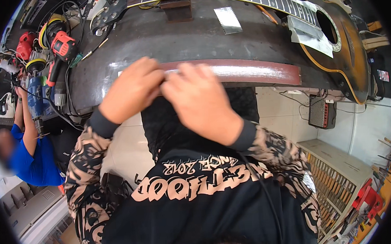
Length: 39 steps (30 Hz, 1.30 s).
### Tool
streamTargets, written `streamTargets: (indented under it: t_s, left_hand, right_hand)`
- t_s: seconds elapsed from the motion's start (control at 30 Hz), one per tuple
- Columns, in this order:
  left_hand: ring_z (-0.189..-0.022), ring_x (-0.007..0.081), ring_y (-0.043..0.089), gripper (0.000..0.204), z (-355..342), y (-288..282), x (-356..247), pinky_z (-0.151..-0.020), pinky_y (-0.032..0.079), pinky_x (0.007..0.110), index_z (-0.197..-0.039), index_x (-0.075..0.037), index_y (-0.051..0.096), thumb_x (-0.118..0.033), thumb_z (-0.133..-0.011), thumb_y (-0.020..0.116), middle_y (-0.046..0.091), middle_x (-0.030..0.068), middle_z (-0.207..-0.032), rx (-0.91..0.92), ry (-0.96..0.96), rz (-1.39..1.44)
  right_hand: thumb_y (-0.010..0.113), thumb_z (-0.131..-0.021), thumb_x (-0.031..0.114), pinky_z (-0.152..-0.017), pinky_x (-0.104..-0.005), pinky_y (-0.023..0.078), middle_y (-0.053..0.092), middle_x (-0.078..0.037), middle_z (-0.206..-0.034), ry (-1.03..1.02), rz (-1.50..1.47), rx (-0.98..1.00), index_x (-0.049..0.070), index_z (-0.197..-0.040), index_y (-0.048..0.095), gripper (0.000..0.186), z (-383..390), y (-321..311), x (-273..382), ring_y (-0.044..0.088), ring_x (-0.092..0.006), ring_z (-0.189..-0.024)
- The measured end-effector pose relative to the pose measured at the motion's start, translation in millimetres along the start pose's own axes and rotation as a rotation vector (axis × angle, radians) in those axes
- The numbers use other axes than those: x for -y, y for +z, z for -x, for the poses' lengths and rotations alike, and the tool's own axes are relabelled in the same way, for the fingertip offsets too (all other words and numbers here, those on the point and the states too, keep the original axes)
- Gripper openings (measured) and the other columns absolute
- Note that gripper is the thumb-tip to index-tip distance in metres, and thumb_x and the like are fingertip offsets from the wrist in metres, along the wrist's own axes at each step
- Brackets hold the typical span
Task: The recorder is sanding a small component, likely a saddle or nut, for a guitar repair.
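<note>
A long, narrow reddish-brown strip [255, 71] with a shiny top lies along the front edge of the dark workbench [141, 40]. My left hand [133, 85] is at the strip's left end, its fingers curled and pressed together. Close beside it, my right hand [201, 99] reaches over the strip with bent fingers, slightly blurred by motion. The fingertips of both hands nearly meet; anything pinched between them is too small or hidden. Across the back of the bench lies a guitar [356, 45] with a sunburst body, its neck resting on a brown block [176, 10].
White paper [311, 36] covers part of the guitar near its soundhole. A small pale sheet [228, 20] lies mid-bench. Red power tools [63, 45] and cables crowd the left. There, a person in blue [36, 154] works. A small amplifier [322, 112] stands below right.
</note>
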State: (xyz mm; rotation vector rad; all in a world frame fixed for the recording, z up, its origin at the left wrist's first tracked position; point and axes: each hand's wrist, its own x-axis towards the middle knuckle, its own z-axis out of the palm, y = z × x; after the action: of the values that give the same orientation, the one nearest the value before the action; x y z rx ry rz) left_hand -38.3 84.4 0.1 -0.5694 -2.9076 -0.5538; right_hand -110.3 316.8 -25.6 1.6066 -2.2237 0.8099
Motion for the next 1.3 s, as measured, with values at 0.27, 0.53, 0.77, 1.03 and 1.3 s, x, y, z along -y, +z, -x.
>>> streamTargets:
  t_s: [0.27,0.53,0.77,1.03,1.3]
  left_hand:
    - [-0.110,0.0409,0.068,0.030,-52,34,-28,-0.098,0.059,0.049,-0.109,-0.003,0.071,-0.004,-0.083,0.084,0.068,0.0161,-0.112,-0.074,0.101,0.007]
    - [-0.106,0.0359,0.069,0.015,-180,110,-96,-0.095,0.060,0.046,-0.099,-0.003,0.070,-0.005,-0.087,0.079,0.068,0.0133,-0.104,-0.198,0.251,-0.026]
    - [-0.104,0.0407,0.068,0.025,-65,31,-24,-0.090,0.059,0.049,-0.108,-0.001,0.071,0.003,-0.086,0.081,0.067,0.0153,-0.106,-0.083,0.101,0.030]
    - [-0.103,0.0398,0.072,0.033,-22,5,4,-0.087,0.060,0.049,-0.115,-0.003,0.076,0.008,-0.085,0.081,0.073,0.0149,-0.113,-0.061,0.043,0.035]
    - [-0.109,0.0415,0.070,0.019,-172,100,-91,-0.096,0.061,0.052,-0.102,-0.002,0.068,-0.001,-0.087,0.080,0.068,0.0164,-0.106,-0.198,0.182,0.026]
  right_hand:
    - [0.068,-0.097,0.020,-0.103,-0.0471,0.048,0.071,-0.007,-0.109,0.105,0.112,0.039,0.011,-0.105,0.072,0.013,41,-42,-24,0.065,-0.0279,-0.117]
    - [0.070,-0.091,0.002,-0.099,-0.0493,0.049,0.084,0.000,-0.137,0.426,0.185,0.008,0.011,-0.107,0.076,0.019,119,-125,-99,0.066,-0.0325,-0.118]
    - [0.072,-0.095,0.012,-0.100,-0.0468,0.050,0.082,-0.009,-0.139,0.199,0.026,0.018,0.006,-0.110,0.075,0.017,57,-38,-35,0.067,-0.0299,-0.120]
    - [0.073,-0.095,0.016,-0.102,-0.0462,0.050,0.081,-0.010,-0.142,0.159,-0.118,-0.025,0.006,-0.115,0.076,0.023,32,-10,-15,0.066,-0.0289,-0.121]
    - [0.073,-0.087,-0.001,-0.101,-0.0495,0.047,0.084,0.003,-0.142,0.450,0.099,-0.068,0.011,-0.108,0.076,0.025,113,-107,-92,0.066,-0.0311,-0.122]
